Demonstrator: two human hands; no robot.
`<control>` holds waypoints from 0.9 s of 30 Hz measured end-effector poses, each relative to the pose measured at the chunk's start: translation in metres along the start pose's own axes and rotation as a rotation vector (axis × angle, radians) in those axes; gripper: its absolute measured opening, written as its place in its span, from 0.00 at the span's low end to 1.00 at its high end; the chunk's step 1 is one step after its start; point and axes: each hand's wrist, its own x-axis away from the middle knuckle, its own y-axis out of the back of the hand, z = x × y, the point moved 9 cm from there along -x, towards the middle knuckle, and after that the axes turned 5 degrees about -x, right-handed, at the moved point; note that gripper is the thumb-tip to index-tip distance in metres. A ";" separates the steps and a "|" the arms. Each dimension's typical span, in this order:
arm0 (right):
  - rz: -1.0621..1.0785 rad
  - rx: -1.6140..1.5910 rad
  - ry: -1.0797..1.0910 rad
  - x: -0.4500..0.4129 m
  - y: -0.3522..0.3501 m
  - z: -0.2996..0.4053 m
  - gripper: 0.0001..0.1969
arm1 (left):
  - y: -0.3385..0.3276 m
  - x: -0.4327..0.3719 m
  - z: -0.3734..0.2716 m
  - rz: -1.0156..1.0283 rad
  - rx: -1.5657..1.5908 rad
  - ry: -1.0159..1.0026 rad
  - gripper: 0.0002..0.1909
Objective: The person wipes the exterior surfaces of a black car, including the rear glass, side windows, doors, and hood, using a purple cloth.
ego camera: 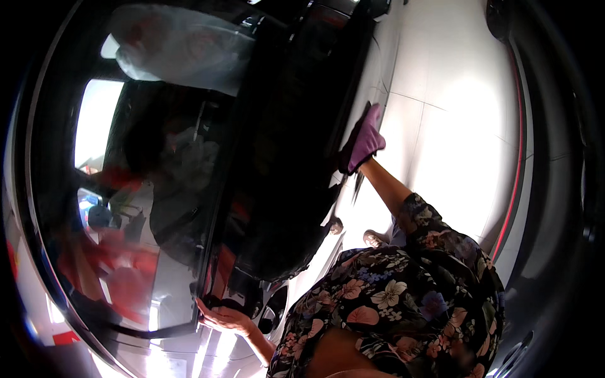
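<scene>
My right hand is inside or beneath a purple cloth or mitt with a dark edge, which hides the fingers. It is at the lower side of a glossy black car, close to the pale strip along its bottom. My left hand is bare, its fingers stretched to the dark frame at the corner of a car window. Whether those fingers grip the frame or only rest by it cannot be told. Reflections of a person and of red shapes cover the glass.
Below the car runs a pale tiled floor, glaring with light. Another dark vehicle with a red line along its lower edge stands at the right. Two feet show beneath my floral shirt.
</scene>
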 end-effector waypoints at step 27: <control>1.109 -0.001 0.898 0.227 -0.157 0.284 0.17 | -0.040 -0.005 -0.064 0.067 0.034 0.006 0.27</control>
